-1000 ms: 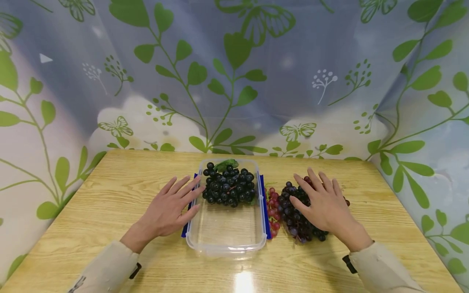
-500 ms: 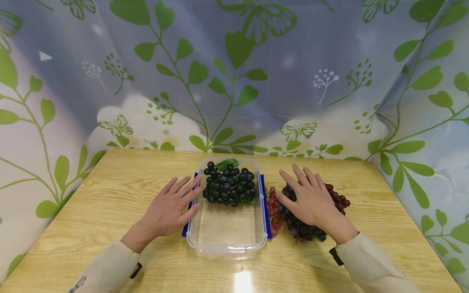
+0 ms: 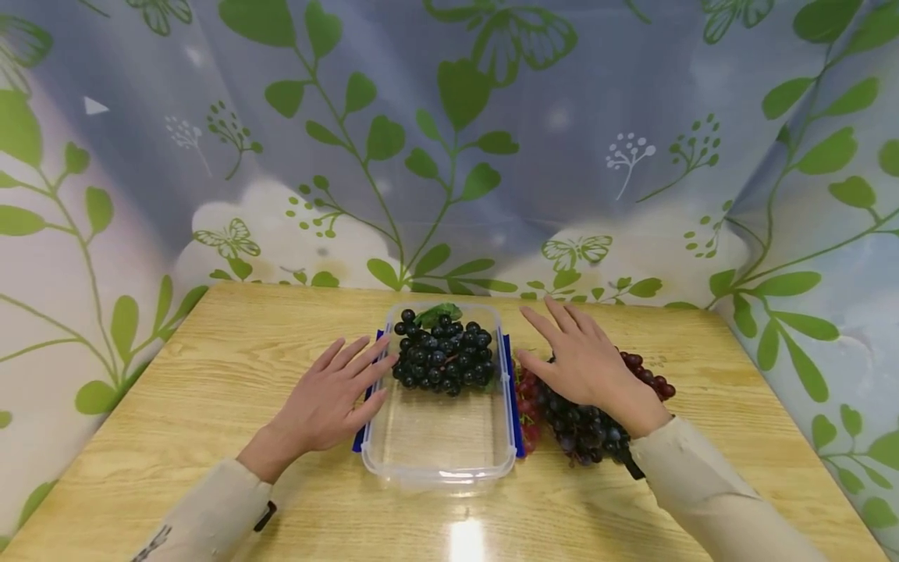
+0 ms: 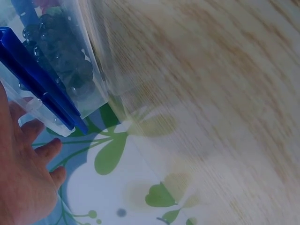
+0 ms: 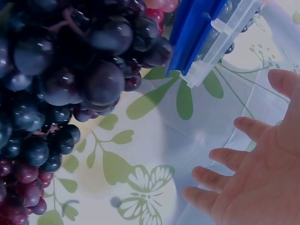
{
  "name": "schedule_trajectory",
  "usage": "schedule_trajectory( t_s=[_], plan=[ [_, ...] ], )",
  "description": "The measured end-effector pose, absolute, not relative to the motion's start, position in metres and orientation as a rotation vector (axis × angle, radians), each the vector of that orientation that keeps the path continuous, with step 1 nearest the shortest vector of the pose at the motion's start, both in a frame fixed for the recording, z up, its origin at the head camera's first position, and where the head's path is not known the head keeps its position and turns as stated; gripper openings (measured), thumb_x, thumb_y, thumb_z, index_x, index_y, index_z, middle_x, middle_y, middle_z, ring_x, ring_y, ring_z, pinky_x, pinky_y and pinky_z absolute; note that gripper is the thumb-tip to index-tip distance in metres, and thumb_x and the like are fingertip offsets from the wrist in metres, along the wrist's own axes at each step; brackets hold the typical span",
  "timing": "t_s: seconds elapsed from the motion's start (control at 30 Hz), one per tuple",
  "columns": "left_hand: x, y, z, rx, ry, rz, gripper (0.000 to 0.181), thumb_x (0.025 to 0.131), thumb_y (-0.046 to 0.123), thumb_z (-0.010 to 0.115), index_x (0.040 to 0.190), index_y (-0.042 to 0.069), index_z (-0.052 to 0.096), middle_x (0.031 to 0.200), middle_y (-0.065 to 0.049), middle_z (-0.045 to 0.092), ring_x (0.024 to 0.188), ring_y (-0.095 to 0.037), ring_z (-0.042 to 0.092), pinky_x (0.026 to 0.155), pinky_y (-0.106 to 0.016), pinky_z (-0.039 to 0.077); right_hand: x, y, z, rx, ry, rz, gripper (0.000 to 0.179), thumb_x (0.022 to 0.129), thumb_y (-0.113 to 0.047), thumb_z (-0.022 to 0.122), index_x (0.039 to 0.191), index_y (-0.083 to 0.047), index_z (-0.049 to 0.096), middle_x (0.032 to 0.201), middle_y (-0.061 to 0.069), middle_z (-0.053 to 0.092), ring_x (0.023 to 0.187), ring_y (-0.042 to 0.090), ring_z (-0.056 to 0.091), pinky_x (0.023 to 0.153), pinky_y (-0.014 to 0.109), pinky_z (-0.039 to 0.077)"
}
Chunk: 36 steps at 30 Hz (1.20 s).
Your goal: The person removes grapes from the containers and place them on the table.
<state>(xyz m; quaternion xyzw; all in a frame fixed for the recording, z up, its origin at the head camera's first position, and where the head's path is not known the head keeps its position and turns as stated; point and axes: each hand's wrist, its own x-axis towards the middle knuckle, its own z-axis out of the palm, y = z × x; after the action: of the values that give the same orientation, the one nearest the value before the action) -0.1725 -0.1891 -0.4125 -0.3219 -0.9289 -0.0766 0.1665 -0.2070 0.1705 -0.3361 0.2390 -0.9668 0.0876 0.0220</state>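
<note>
A clear plastic container with blue side latches stands mid-table, a bunch of black grapes with a green leaf lying in its far half. My left hand, fingers spread and straight, is at the container's left side, its fingertips by the rim; whether they touch cannot be told. My right hand hovers over the grapes to the right of the container, fingers spread, holding nothing. Under it are dark grapes, partly hidden, with red grapes against the container and dark red grapes beyond.
The wooden table extends around the container. Behind it and at both sides hangs a curtain printed with leaves and butterflies.
My right hand has moved left and slightly away from me, toward the container, uncovering the dark red grapes at the right. My left hand and the container have stayed in place.
</note>
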Motion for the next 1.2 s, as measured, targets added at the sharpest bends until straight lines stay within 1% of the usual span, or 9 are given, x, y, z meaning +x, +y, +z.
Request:
schedule_trajectory(
  t_s=[0.2, 0.3, 0.43, 0.63, 0.8, 0.87, 1.03, 1.1, 1.2],
  plan=[
    [-0.173, -0.19, -0.413, -0.907, -2.662, -0.21, 0.052, 0.102, 0.043, 0.035, 0.144, 0.014, 0.046, 0.152, -0.007, 0.032, 0.137, -0.031, 0.031, 0.112, -0.05, 0.017, -0.216, 0.16, -0.331, 0.8, -3.02, 0.31, 0.07, 0.097, -0.056, 0.041, 0.154, -0.02, 0.023, 0.157, 0.018, 0.012, 0.14, 0.041, 0.013, 0.111, 0.057, 0.013],
    [-0.173, -0.19, -0.414, -0.902, -2.661, -0.206, 0.052, 0.102, 0.043, 0.035, 0.144, 0.015, 0.046, 0.152, -0.007, 0.033, 0.137, -0.031, 0.031, 0.112, -0.05, 0.018, -0.222, 0.155, -0.329, 0.88, -3.061, 0.388, 0.071, 0.097, -0.055, 0.043, 0.155, -0.023, 0.018, 0.158, 0.015, 0.006, 0.142, 0.04, 0.007, 0.11, 0.06, 0.013],
    [-0.173, -0.189, -0.415, -0.906, -2.66, -0.215, 0.051, 0.101, 0.042, 0.039, 0.144, 0.015, 0.046, 0.152, -0.007, 0.034, 0.137, -0.031, 0.032, 0.112, -0.051, 0.018, -0.229, 0.149, -0.325, 0.988, -3.126, 0.501, 0.073, 0.096, -0.055, 0.045, 0.155, -0.028, 0.012, 0.159, 0.01, -0.002, 0.142, 0.039, -0.001, 0.108, 0.063, 0.013],
    [-0.174, -0.188, -0.415, -0.906, -2.662, -0.226, 0.051, 0.101, 0.041, 0.04, 0.144, 0.014, 0.046, 0.152, -0.006, 0.033, 0.137, -0.031, 0.031, 0.112, -0.051, 0.018, -0.24, 0.136, -0.317, 1.076, -3.151, 0.549, 0.071, 0.097, -0.054, 0.044, 0.155, -0.03, 0.011, 0.159, 0.01, -0.004, 0.142, 0.039, -0.001, 0.108, 0.064, 0.011],
    [-0.174, -0.187, -0.416, -0.913, -2.66, -0.228, 0.05, 0.1, 0.038, 0.044, 0.143, 0.014, 0.047, 0.152, -0.006, 0.034, 0.136, -0.032, 0.033, 0.111, -0.051, 0.019, -0.244, 0.125, -0.309, 1.116, -3.182, 0.578, 0.07, 0.098, -0.05, 0.045, 0.155, -0.03, 0.01, 0.159, 0.007, -0.006, 0.142, 0.038, -0.004, 0.109, 0.062, 0.01],
    [-0.173, -0.187, -0.416, -0.914, -2.656, -0.229, 0.05, 0.1, 0.038, 0.043, 0.143, 0.014, 0.047, 0.152, -0.007, 0.034, 0.136, -0.032, 0.033, 0.111, -0.052, 0.02, -0.245, 0.121, -0.308, 1.139, -3.185, 0.592, 0.07, 0.098, -0.05, 0.045, 0.155, -0.031, 0.01, 0.159, 0.006, -0.007, 0.143, 0.037, -0.004, 0.11, 0.061, 0.011],
    [-0.173, -0.188, -0.414, -0.907, -2.654, -0.24, 0.05, 0.101, 0.04, 0.039, 0.143, 0.014, 0.047, 0.152, -0.007, 0.034, 0.137, -0.031, 0.032, 0.111, -0.051, 0.019, -0.25, 0.112, -0.312, 1.225, -3.164, 0.611, 0.07, 0.099, -0.046, 0.047, 0.155, -0.027, 0.011, 0.159, 0.008, -0.006, 0.144, 0.033, 0.001, 0.111, 0.058, 0.014],
    [-0.173, -0.188, -0.413, -0.906, -2.663, -0.24, 0.05, 0.101, 0.039, 0.04, 0.143, 0.014, 0.047, 0.152, -0.006, 0.033, 0.137, -0.03, 0.031, 0.112, -0.051, 0.018, -0.251, 0.109, -0.315, 1.244, -3.156, 0.62, 0.07, 0.099, -0.044, 0.048, 0.155, -0.026, 0.012, 0.159, 0.009, -0.004, 0.143, 0.033, 0.002, 0.111, 0.057, 0.015],
    [-0.173, -0.187, -0.413, -0.904, -2.668, -0.228, 0.05, 0.101, 0.04, 0.039, 0.144, 0.015, 0.046, 0.153, -0.005, 0.031, 0.137, -0.03, 0.03, 0.112, -0.05, 0.018, -0.252, 0.106, -0.321, 1.248, -3.169, 0.635, 0.071, 0.098, -0.044, 0.05, 0.155, -0.024, 0.013, 0.159, 0.008, -0.004, 0.144, 0.032, 0.001, 0.111, 0.056, 0.014]
  ],
)
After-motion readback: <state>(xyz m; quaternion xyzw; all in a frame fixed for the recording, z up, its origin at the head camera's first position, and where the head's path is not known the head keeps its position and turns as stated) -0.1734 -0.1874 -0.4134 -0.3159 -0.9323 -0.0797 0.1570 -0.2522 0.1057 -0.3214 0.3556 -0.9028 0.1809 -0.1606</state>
